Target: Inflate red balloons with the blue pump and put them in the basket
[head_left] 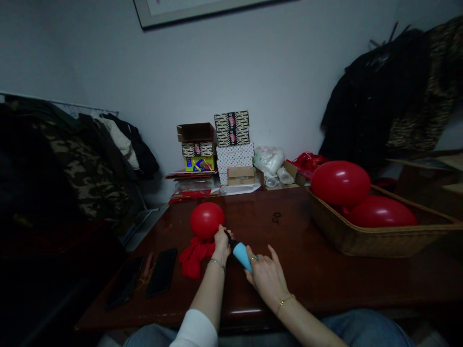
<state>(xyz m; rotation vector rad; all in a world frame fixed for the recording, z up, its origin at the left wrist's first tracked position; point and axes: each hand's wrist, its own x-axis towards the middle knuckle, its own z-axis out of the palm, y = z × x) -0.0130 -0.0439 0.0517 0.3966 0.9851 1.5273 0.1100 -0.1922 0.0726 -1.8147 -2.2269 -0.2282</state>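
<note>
A partly inflated red balloon (207, 220) stands out just beyond my left hand (222, 241). The fingers of that hand are closed around the balloon's neck, where it meets the black nozzle of a light blue hand pump (241, 255). My right hand (265, 274) is wrapped round the rear of the pump, with one finger raised off it. The pump lies slanted between both hands, above the table. Beneath the balloon, a crumpled red cloth-like bundle (195, 258) rests on the wood.
A wicker basket (361, 238) on the right holds large red balloons (340, 183). Black phone-like slabs (161, 272) lie at left on the brown table (289, 284). Stacked boxes (232, 128) and plastic bags (269, 159) line the back. Small dark loops (276, 218) lie mid-table.
</note>
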